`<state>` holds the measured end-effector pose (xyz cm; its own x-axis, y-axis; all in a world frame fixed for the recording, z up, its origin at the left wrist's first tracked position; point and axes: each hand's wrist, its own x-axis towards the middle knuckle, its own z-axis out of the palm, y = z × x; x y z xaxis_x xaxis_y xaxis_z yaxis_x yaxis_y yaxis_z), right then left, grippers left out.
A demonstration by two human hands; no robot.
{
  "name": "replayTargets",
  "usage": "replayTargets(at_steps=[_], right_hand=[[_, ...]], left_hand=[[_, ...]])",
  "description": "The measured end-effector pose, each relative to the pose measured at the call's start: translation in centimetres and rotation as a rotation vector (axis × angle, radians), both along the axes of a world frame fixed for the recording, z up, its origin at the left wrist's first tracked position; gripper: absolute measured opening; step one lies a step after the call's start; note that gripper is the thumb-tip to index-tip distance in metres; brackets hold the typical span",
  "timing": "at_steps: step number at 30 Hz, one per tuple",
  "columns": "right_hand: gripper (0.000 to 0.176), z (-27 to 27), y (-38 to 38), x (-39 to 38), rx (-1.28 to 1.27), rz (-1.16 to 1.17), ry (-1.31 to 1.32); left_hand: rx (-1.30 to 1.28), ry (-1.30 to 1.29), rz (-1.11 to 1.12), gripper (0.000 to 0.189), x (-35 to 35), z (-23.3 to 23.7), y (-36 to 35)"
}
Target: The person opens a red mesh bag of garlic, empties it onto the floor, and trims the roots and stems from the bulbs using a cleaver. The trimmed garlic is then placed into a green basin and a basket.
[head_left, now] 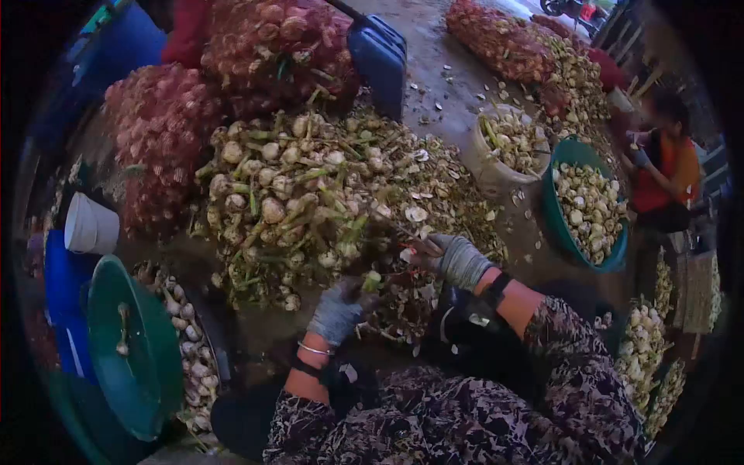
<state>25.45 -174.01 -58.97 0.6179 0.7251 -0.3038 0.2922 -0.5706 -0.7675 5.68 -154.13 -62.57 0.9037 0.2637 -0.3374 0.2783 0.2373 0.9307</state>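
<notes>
Nr garlic heap [271,186], L fingers [353,290] clamped on bulb [372,280] (R fingers [425,260]: can't tell).

Papery garlic bulbs [273,210], smooth plastic basins [147,380]

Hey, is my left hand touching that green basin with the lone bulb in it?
Apart. The head view shows garlic bulbs and a dark gap between the left hand and the green basin.

We see a white bucket [91,225] at left, a blue shovel [379,66] ahead, a co-worker [659,174] in orange at right and a motorbike [572,10] beyond.
</notes>
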Motion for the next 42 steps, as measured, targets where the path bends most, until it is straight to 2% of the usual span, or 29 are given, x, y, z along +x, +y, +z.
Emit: replayTargets(at_steps=[1, 2, 3, 4, 5, 6, 7, 8, 9, 10, 11, 12, 14, 15, 16, 17, 18, 19, 20, 21, 22, 24, 25, 28, 32, 36, 39, 40, 42], right_hand=[[0.052, -0.4, 0.8, -1.7, -0.006, -0.002, 0.004], [0.049, -0.6, 2.0, -3.5, 0.222, -0.039, -0.002], [0.047, -0.7, 2.8, -4.5, 0.453, -0.077, -0.011], [0.047, 0.6, 3.1, -4.7, 0.453, -0.088, -0.012], [0.044, 3.1, 3.4, -4.6, 0.303, -0.022, 0.092], [0.041, 4.6, 3.7, -4.4, 0.152, 0.049, 0.196], [0.041, 5.1, 3.6, -4.1, 0.154, 0.054, 0.196], [0.041, 5.4, 3.3, -3.7, 0.173, -0.099, 0.463], [0.041, 5.5, 3.2, -3.5, 0.186, -0.256, 0.732], [0.045, 3.5, 4.2, -4.1, 0.437, -0.330, 0.915], [0.045, 2.2, 3.7, -4.5, 0.431, -0.325, 0.915], [0.045, 3.5, 3.9, -5.1, 0.372, -0.334, 0.966], [0.044, 4.1, 4.3, -5.3, 0.317, -0.340, 1.014], [0.041, 3.8, 4.4, -5.3, 0.182, -0.234, 0.842], [0.037, 3.6, 4.3, -5.4, 0.047, -0.133, 0.669], [0.037, 3.4, 4.0, -5.6, 0.042, -0.136, 0.672], [0.035, 3.4, 3.7, -5.7, 0.036, 0.007, 0.173], [0.032, 3.6, 3.6, -5.8, 0.032, 0.151, -0.327], [0.032, 3.9, 3.2, -5.7, 0.033, 0.156, -0.328], [0.028, 4.8, 2.8, -5.7, 0.041, 0.267, -0.411], [0.025, 6.1, 2.6, -5.8, 0.048, 0.377, -0.493], [0.023, 9.3, 3.2, -6.6, -0.049, 0.421, -0.413], [0.021, 10.2, 3.3, -6.9, -0.143, 0.463, -0.335], [0.023, 10.1, 2.7, -7.1, -0.110, 0.522, -0.482], [0.027, 7.8, 2.7, -7.0, -0.151, 0.529, -0.480], [0.022, 4.8, 2.7, -5.7, -0.162, 0.547, -0.512], [0.018, 5.3, 2.9, -5.0, -0.238, 0.550, -0.462], [0.016, 5.7, 2.9, -4.9, -0.273, 0.529, -0.393], [0.016, 5.1, 3.0, -4.9, -0.222, 0.523, -0.485]], left_hand=[[0.169, -0.066, -0.054, 0.035, 0.1, 0.1, -0.5], [0.370, -0.050, -0.183, 0.047, 0.6, -0.5, -0.4], [0.369, -0.053, -0.193, 0.047, 1.3, 0.7, -0.9], [0.229, -0.143, -0.173, 0.055, 1.8, 3.0, -1.6], [0.090, -0.231, -0.149, 0.062, 1.9, 4.5, -2.0], [0.091, -0.232, -0.151, 0.062, 1.4, 4.6, -1.9], [0.130, -0.281, -0.042, 0.064, 0.5, 4.7, -1.5], [0.169, -0.333, 0.070, 0.066, 0.1, 4.8, -1.2], [0.169, -0.334, 0.075, 0.066, 0.1, 5.3, -1.2], [-0.101, -0.406, 0.079, 0.065, 0.1, 5.8, -1.4], [-0.372, -0.476, 0.083, 0.064, 0.1, 6.2, -1.6], [-0.228, -0.427, 0.071, 0.064, -0.2, 6.0, -1.9], [-0.114, -0.363, 0.091, 0.062, -0.4, 3.4, -1.7], [-0.007, -0.291, 0.106, 0.060, -0.6, 2.0, -1.5], [-0.009, -0.289, 0.105, 0.060, -0.6, 2.7, -1.5], [-0.141, -0.339, 0.103, 0.053, -0.7, 3.4, -1.5], [-0.271, -0.392, 0.104, 0.046, -0.7, 3.8, -1.4], [-0.272, -0.394, 0.107, 0.046, -0.8, 3.0, -1.2], [-0.020, -0.402, 0.117, 0.042, -0.8, 1.7, -0.9], [0.233, -0.403, 0.127, 0.038, -0.9, 0.7, -0.6], [0.232, -0.402, 0.130, 0.038, -0.6, 0.7, 0.1], [0.985, -0.187, -0.350, 0.041, 0.4, 0.3, 1.6], [1.087, -0.238, -0.380, 0.040, 0.2, -0.3, 1.5], [1.167, -0.281, -0.384, 0.039, -0.6, -2.0, 1.2], [1.323, -0.291, -0.426, 0.037, -1.4, -4.2, 0.8], [1.566, -0.317, -0.489, 0.036, -1.2, -7.4, 0.5], [1.764, -0.341, -0.541, 0.035, -0.9, -9.9, 0.4], [1.764, -0.344, -0.542, 0.035, -0.2, -7.4, 0.2], [1.339, -0.292, -0.514, 0.033, 0.8, -1.4, -0.3]])
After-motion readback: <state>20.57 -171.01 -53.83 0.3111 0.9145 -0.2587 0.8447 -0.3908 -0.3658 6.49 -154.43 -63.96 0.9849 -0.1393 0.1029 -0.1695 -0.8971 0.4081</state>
